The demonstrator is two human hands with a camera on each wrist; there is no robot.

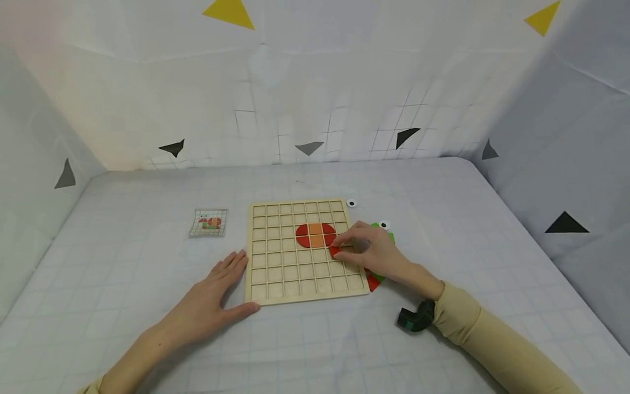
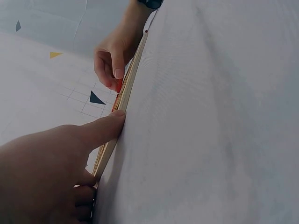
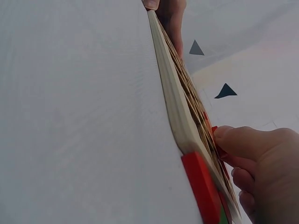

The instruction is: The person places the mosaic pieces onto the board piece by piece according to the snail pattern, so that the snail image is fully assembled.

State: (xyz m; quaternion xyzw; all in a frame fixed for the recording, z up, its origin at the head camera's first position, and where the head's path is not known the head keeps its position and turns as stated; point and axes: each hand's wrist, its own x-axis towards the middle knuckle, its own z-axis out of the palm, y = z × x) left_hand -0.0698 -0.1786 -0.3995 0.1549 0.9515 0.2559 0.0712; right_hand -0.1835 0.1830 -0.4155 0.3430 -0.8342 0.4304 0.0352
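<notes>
A square wooden grid board (image 1: 263, 293) lies on the white-covered table. Rounded red pieces (image 1: 302, 236) flank orange pieces (image 1: 315, 235) in its upper middle cells. My right hand (image 1: 381, 253) pinches a small red piece (image 1: 334, 251) between thumb and fingertips, just below the right-hand red ones. In the right wrist view the thumb presses along that piece, close over the grid. My left hand (image 1: 216, 295) rests with fingers extended at the board's left edge, its thumb at the near left corner. The left wrist view shows that thumb (image 2: 105, 128) against the board's side.
A small picture card (image 1: 209, 223) lies left of the board. Green pieces (image 1: 392, 237) and a red piece (image 1: 372, 280) lie partly hidden under my right hand. Two eye discs, one white disc (image 1: 351, 203) at the board's corner, sit nearby. A black device (image 1: 417, 317) is at my right wrist.
</notes>
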